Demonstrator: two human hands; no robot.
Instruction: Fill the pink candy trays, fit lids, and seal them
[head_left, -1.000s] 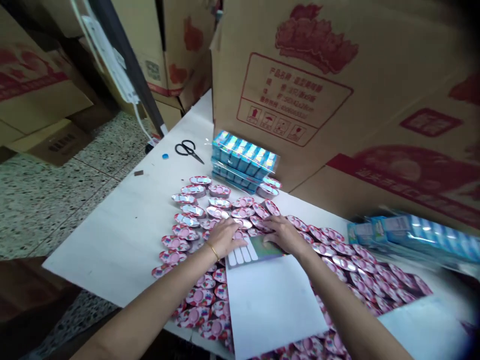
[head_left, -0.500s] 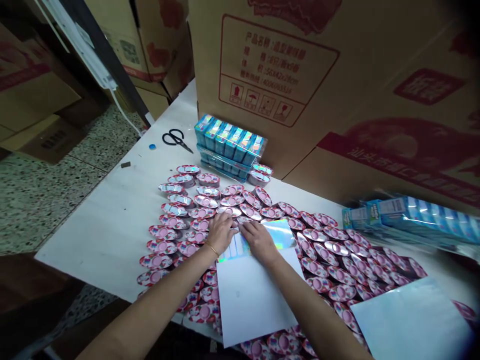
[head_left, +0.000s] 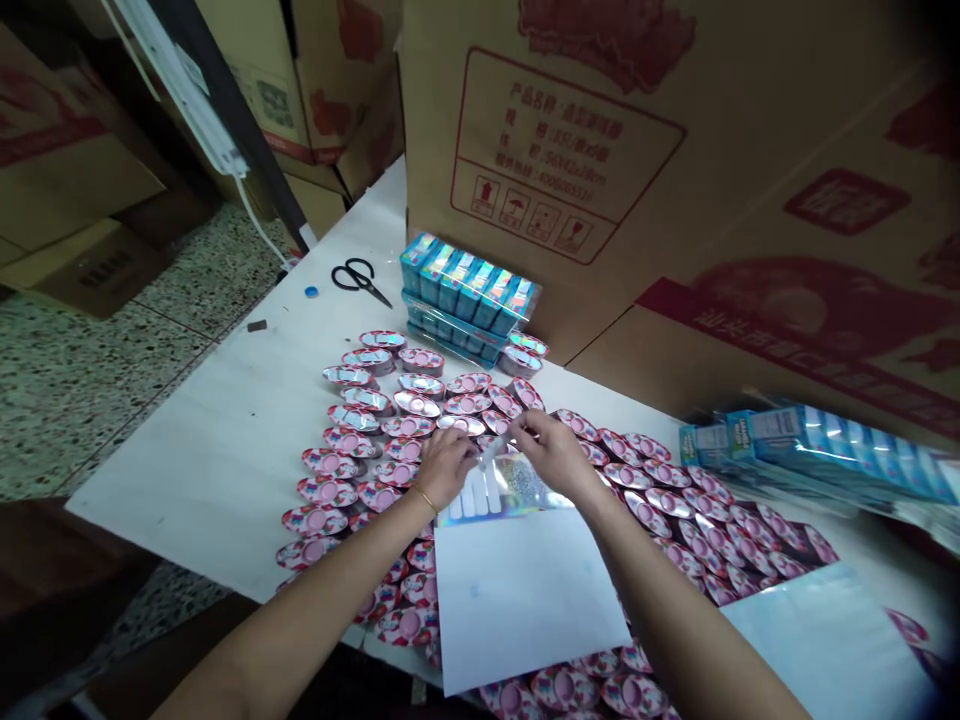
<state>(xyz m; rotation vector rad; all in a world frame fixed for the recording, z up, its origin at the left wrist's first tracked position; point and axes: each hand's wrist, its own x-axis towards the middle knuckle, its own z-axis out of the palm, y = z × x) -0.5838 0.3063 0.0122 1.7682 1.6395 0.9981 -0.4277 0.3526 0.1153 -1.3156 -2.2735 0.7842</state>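
Observation:
A shiny holographic sticker sheet lies on top of rows of small pink round containers, with a white paper sheet over its near part. My left hand rests with bent fingers on the sticker sheet's left edge, a thin bracelet at the wrist. My right hand pinches a narrow strip sticker that lifts off the sheet between the two hands. White gaps on the sheet mark where strips have come off.
Black scissors and a blue cap lie on the white table at the far left. Stacked blue packs stand against big cardboard boxes. More blue packs at the right, another white sheet near right.
My right hand went from pressing flat on the sticker sheet to pinching a strip and raising it. The left hand stayed on the sheet's left edge. The view shifted slightly.

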